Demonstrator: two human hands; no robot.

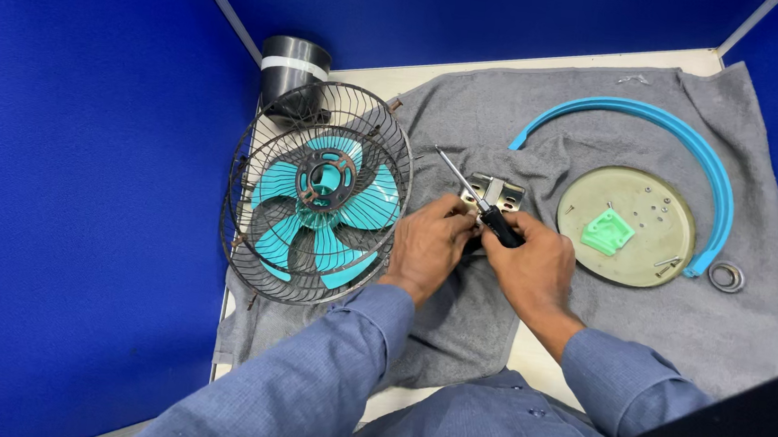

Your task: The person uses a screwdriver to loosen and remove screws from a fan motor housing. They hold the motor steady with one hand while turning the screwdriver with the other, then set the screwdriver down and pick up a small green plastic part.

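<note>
My right hand [536, 266] grips a black-handled screwdriver [478, 199], its metal shaft pointing up and to the left. My left hand [427, 241] is closed on a small metal bracket [496, 191], which rests on the grey towel [455, 320]; my fingers hide its lower part. Both hands meet at the middle of the towel. Just left of my left hand stands a tilted dark wire fan cage [315, 192] with teal blades [321, 212] inside.
A round metal base plate [642, 252] carrying a green plastic piece [607, 232] and loose screws lies to the right. A curved blue plastic ring [691, 143] arcs around it, with a small metal ring [726, 276] beside. A dark cylinder [294, 72] stands behind the cage. Blue walls enclose the table.
</note>
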